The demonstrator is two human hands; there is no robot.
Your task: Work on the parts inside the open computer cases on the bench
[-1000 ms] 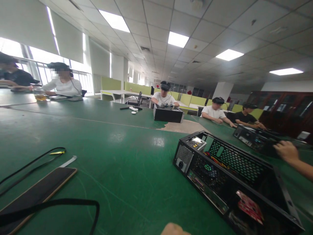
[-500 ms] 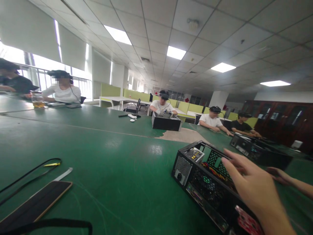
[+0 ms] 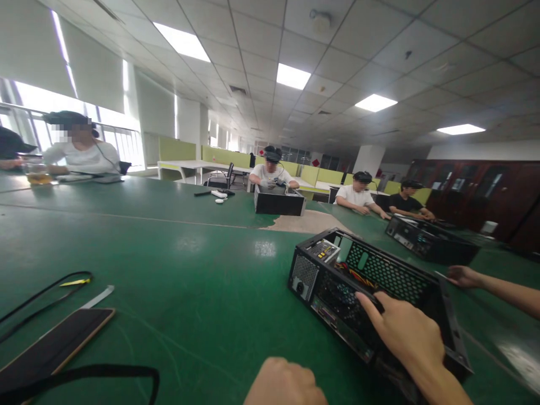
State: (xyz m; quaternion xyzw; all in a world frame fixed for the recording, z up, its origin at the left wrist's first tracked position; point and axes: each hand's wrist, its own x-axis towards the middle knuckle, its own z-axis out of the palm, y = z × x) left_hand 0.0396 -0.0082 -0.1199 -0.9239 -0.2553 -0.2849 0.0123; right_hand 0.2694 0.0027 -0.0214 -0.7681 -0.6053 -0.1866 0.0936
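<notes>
An open black computer case lies on the green table to my right, with cables and a fan showing inside. My right hand rests on its near wall, thumb stretched along the rim and fingers curled over it. My left hand pokes in at the bottom edge as a closed fist above the table, just left of the case. What it holds, if anything, is hidden.
A phone, black cables and a black strap lie at the near left. Another person's hand rests right of my case. Two more cases stand further back, with several people seated around the table.
My right hand came in from the right, dropped and settled on the case's near wall. My left fist rose further into view at the bottom. The view shifted slightly right.
</notes>
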